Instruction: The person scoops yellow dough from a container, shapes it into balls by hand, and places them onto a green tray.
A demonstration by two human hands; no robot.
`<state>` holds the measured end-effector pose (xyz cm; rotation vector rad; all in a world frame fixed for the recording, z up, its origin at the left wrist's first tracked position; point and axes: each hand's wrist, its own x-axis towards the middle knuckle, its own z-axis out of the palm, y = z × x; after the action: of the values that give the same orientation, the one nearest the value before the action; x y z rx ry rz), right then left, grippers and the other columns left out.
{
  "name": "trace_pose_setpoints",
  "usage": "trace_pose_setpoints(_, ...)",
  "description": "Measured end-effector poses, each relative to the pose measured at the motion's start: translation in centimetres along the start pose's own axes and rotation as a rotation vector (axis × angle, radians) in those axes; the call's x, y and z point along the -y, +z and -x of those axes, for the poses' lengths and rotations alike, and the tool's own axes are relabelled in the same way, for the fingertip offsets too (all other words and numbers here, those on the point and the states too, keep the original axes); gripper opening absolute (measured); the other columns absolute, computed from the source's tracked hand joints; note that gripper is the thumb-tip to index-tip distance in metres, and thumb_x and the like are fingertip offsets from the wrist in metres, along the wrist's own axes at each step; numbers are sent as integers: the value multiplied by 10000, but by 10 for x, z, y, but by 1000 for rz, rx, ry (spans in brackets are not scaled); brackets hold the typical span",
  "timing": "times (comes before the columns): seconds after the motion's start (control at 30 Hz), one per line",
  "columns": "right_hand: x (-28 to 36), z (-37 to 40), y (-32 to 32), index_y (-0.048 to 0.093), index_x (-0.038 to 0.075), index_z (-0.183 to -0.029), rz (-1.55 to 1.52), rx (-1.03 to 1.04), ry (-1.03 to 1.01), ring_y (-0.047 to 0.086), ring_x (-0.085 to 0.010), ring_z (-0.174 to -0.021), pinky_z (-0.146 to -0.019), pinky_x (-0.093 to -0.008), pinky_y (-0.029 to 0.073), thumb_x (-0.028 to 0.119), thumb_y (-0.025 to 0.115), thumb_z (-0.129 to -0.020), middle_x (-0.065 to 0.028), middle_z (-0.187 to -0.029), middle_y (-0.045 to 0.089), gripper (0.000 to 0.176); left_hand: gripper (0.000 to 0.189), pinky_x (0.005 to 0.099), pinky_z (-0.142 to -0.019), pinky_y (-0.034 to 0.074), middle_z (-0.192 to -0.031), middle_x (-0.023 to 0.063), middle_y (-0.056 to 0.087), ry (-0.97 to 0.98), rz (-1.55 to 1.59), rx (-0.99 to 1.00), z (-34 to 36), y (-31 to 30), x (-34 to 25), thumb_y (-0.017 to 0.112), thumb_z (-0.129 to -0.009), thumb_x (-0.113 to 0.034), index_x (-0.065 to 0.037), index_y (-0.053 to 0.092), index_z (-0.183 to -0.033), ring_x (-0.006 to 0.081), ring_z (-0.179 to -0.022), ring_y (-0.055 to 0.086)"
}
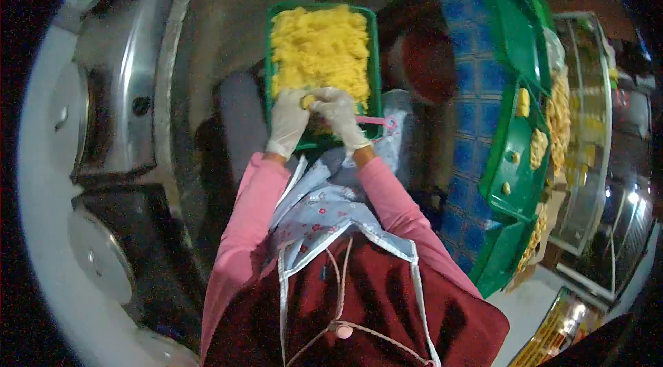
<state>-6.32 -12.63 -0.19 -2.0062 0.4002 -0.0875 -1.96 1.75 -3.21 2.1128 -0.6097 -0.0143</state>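
Note:
A green tray [373, 35] sits in front of me, heaped with a soft yellow crumbly mass [320, 49]. Over its near end, my gloved left hand [289, 122] and my gloved right hand [338, 113] meet at the fingertips. Pinched between them is a small yellow lump [308, 101] that matches the mass in colour. Both hands are closed around it, and the fingers hide part of the lump. Beside my right wrist, a pink handle-like strip [371, 120] lies across the tray's near right corner; its other end is hidden.
At right, a green tray [501, 167] holds several yellow pieces of different sizes, by a blue tiled surface [466, 111]. Farther right stands a glass-fronted case [587, 125]. Metal equipment [117, 84] and round lids [100, 256] line the left. A dark red round object [427, 63] sits behind the yellow tray.

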Motion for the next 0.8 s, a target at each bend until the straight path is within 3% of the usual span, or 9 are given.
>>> trace_pose_setpoints(0.07, 11, 0, -2, 720, 36, -905, 158, 93, 15, 663, -273, -825, -736, -400, 514, 211, 699, -780, -137, -892, 697, 216, 205, 481, -800, 471, -924, 195, 623, 14, -38, 28, -5, 3, -2, 649, -786, -116, -31, 677, -971, 393, -930, 571)
trace_pose_setpoints(0.13, 5, 3, 13, 657, 70, -764, 310, -131, -111, 615, -351, -827, -722, -487, 468, 235, 634, -783, -123, -814, 643, 169, 192, 484, -802, 481, -903, 201, 654, 75, -58, 55, -5, -2, -1, 646, -818, -161, -21, 698, -938, 392, -891, 595)
trace_pose_setpoints(0.2, -25, 9, 20, 718, 129, -795, 424, -81, -295, 581, -322, -1055, -893, -451, 447, 284, 642, -796, -93, -1051, 663, 173, 275, 453, -854, 495, -1007, 183, 683, -26, 120, 131, -5, -6, 0, 663, -822, -184, -18, 700, -1039, 377, -965, 614)
trace_pose_setpoints(0.27, -26, 0, 32, 717, 116, -793, 376, -143, -67, 635, -348, -856, -775, -456, 499, 258, 660, -780, -133, -888, 673, 153, 386, 433, -885, 482, -1070, 184, 689, 53, 120, 157, -5, -7, 7, 666, -813, -172, -15, 686, -1165, 360, -962, 611)
trace_pose_setpoints(0.3, -42, -6, 43, 672, 83, -742, 330, -279, -120, 626, -372, -763, -686, -468, 492, 241, 658, -769, -162, -760, 632, 161, 400, 416, -859, 477, -1035, 190, 685, -124, 198, 272, -9, -12, -2, 665, -817, -154, -21, 685, -1194, 338, -944, 608)
trace_pose_setpoints(0.33, -42, -12, 43, 623, 60, -697, 274, -168, 25, 613, -379, -742, -647, -474, 470, 228, 654, -775, -173, -703, 592, 188, 396, 402, -832, 470, -1005, 190, 675, 8, 129, 191, -6, -7, 8, 654, -831, -139, -28, 687, -1209, 315, -919, 603)
trace_pose_setpoints(0.37, -57, -16, 54, 606, 45, -692, 342, -301, -131, 598, -391, -705, -622, -486, 451, 207, 645, -773, -183, -678, 573, 185, 404, 395, -833, 467, -997, 196, 665, -50, 121, 215, -7, -6, 4, 660, -825, -132, -32, 687, -1215, 306, -923, 605)
trace_pose_setpoints(0.73, -19, -7, 19, 640, 33, -707, 274, -343, -117, 619, -387, -748, -661, -476, 463, 168, 667, -712, -191, -739, 614, 138, 262, 368, -726, 483, -785, 146, 673, -400, 316, 308, -20, -1, 4, 700, -854, -163, 50, 730, -1005, 259, -761, 613)
trace_pose_setpoints(0.8, 3, 16, -11, 656, 51, -701, 606, -295, -194, 618, -356, -726, -639, -468, 440, 181, 667, -709, -167, -738, 624, 130, 244, 377, -704, 479, -827, 157, 681, -257, 178, 268, -20, 2, 11, 702, -850, -163, 48, 726, -970, 267, -767, 616)
